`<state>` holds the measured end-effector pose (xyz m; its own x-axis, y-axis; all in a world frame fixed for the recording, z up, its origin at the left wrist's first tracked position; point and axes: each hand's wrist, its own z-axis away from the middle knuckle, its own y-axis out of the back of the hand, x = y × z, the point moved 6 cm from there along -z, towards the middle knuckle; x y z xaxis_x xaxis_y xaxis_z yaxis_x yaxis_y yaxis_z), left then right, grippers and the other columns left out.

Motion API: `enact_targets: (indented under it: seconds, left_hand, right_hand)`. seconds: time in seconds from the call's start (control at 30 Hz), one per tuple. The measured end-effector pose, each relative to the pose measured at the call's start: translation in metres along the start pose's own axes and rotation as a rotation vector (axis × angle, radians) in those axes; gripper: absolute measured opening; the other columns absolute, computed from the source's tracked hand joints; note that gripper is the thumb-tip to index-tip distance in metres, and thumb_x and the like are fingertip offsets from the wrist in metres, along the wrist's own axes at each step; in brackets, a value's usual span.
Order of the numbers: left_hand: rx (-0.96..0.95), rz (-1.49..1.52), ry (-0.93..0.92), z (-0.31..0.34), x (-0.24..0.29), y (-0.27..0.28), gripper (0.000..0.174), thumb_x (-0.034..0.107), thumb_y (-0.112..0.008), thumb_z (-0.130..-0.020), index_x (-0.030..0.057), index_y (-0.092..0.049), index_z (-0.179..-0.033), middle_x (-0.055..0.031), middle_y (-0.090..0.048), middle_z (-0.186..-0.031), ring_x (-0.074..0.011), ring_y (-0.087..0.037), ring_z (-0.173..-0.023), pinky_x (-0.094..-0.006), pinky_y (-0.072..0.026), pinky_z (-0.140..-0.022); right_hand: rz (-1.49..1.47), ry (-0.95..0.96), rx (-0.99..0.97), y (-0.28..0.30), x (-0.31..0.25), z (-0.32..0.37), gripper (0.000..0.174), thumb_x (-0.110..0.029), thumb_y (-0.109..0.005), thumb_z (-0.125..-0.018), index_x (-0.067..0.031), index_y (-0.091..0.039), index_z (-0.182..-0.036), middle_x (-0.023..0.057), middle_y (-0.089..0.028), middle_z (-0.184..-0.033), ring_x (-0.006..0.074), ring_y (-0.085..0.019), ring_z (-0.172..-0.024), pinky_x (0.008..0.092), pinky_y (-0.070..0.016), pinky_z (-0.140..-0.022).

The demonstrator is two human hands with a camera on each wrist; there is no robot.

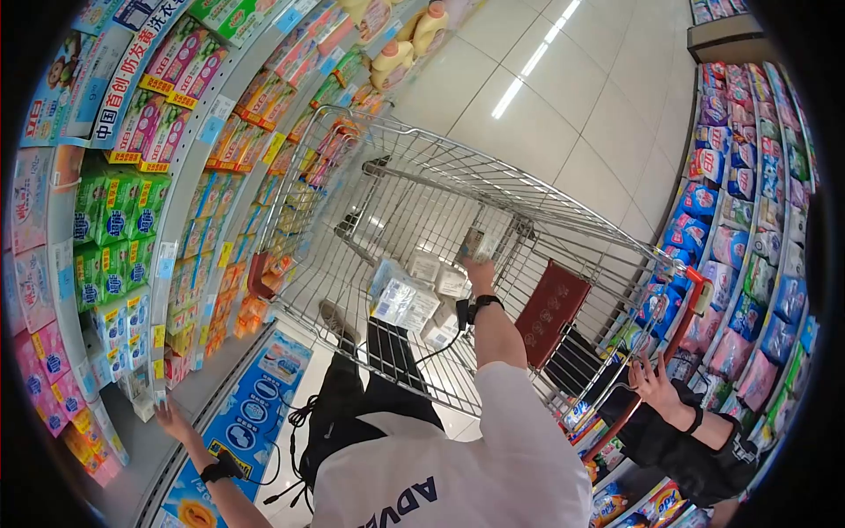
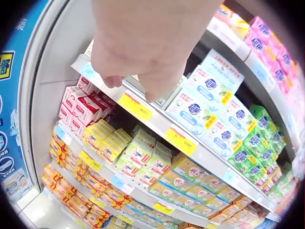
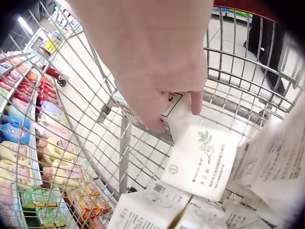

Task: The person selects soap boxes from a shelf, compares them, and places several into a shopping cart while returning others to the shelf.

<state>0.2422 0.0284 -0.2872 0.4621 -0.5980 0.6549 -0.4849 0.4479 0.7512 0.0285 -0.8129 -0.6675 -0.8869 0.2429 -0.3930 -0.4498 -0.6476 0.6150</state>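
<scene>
In the cart, my right hand [image 1: 481,275] grips a small printed box [image 1: 475,242]; the right wrist view shows thumb and fingers around this box [image 3: 174,104], which has black-lined edges. Below it lie several white soap boxes [image 3: 202,162] and a clear-wrapped pack [image 1: 405,301]. My left hand [image 1: 179,424] is at the shelf on the left, beside a white box [image 1: 143,403]. Close up, the left hand [image 2: 143,52] covers most of a pale box [image 2: 166,101] at the shelf edge, fingertips right at its front; whether they grip it, I cannot tell.
The wire cart [image 1: 422,145] stands before me. Blue-and-white soap packs [image 2: 200,107] and green packs [image 2: 252,143] line the left shelf. At right, another person's hand [image 1: 656,392] is near the cart handle [image 1: 691,321]. Bagged detergents [image 1: 704,233] fill the right shelves.
</scene>
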Motion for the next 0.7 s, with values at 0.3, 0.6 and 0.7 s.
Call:
enact_targets:
  seconds: [0.3,0.6,0.7]
  left_hand:
    - [-0.735,0.201,-0.049,0.093,0.153,-0.062,0.037,0.019,-0.061,-0.098,0.0005,-0.056,-0.129,-0.0098,-0.066,-0.115,-0.0185,-0.063,-0.108,-0.0324,-0.0494,-0.095]
    - [-1.723,0.557,-0.031,0.195,0.302,-0.054,0.063,0.048,-0.041,-0.103,-0.0025,-0.041,-0.14,-0.0193,-0.061,-0.126,-0.0278,-0.062,-0.115,-0.0408,-0.0507,-0.099]
    - [-1.761,0.728,0.131,0.189,0.282,-0.016,0.062,0.044,-0.048,-0.101,-0.0016,-0.039,-0.142,-0.0172,-0.057,-0.132,-0.026,-0.059,-0.119,-0.0405,-0.05,-0.1]
  right_hand:
    - [-0.383,0.552,-0.22,0.087,-0.124,0.137,0.048,-0.006,-0.077,-0.077,0.0018,-0.056,-0.12,0.0132,-0.067,-0.11,0.0228,-0.065,-0.1,0.0361,-0.0532,-0.084]
    - [-0.105,1.803,-0.076,0.115,-0.289,0.5,0.044,0.0,-0.071,-0.073,-0.0043,-0.061,-0.116,0.0135,-0.061,-0.129,0.0375,-0.054,-0.126,0.0436,-0.0483,-0.1]
    - [-0.041,2.125,-0.176,0.062,-0.283,0.589,0.036,0.001,-0.068,-0.075,-0.0037,-0.064,-0.111,0.0126,-0.061,-0.129,0.0372,-0.053,-0.127,0.0439,-0.0491,-0.1]
